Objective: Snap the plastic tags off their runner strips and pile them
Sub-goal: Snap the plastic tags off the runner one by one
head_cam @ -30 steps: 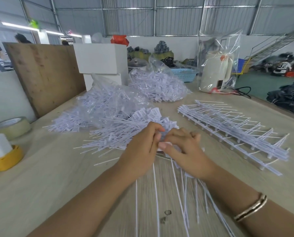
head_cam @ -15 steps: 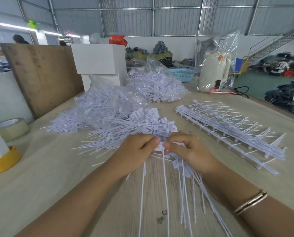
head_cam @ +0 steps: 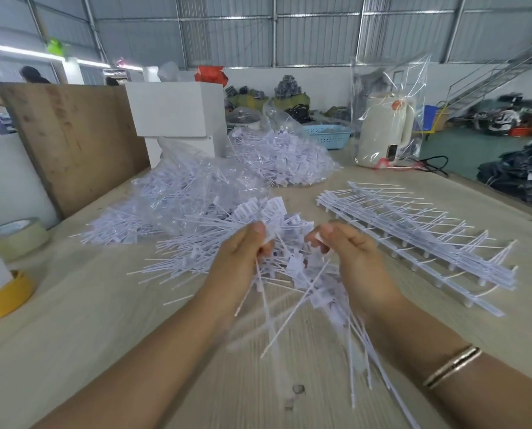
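Hands hold apart over the pale wooden worktop (head_cam: 73, 335): left hand (head_cam: 243, 261) pinches a white plastic tag (head_cam: 263, 283), right hand (head_cam: 348, 258) pinches the thin white runner strip (head_cam: 356, 329), likely so the tag drops onto the loose tag pile (head_cam: 227, 239).

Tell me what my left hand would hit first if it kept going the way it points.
Probably the loose pile of white plastic tags just beyond the left hand, which pinches a thin white tag; depth is unclear.
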